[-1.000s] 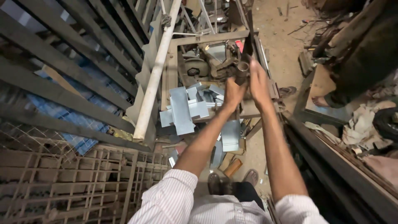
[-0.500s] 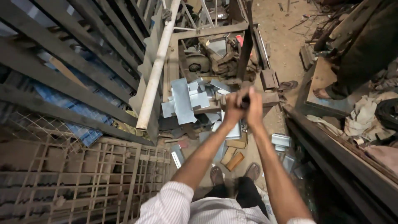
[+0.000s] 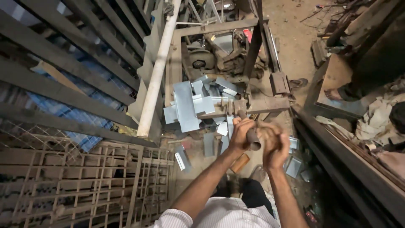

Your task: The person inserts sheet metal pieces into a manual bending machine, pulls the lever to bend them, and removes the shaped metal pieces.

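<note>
Hands clamped together on the lever handle point(image 3: 252, 137): left hand point(image 3: 242, 136) wrapped tight, right hand point(image 3: 275, 144) blurred but closed over it, just below the press frame point(image 3: 219, 67). Loose cut sheet-metal pieces point(image 3: 185, 105) crowd nearby; a slipping grip could likely throw knuckles onto sharp edges.

Dirt floor point(image 3: 295, 25), metal grilles point(image 3: 84, 185) stacked leftward.

Bare forearms, both hands point(image 3: 259, 141) ungloved — white finely striped shirt, sleeves rolled up
</note>
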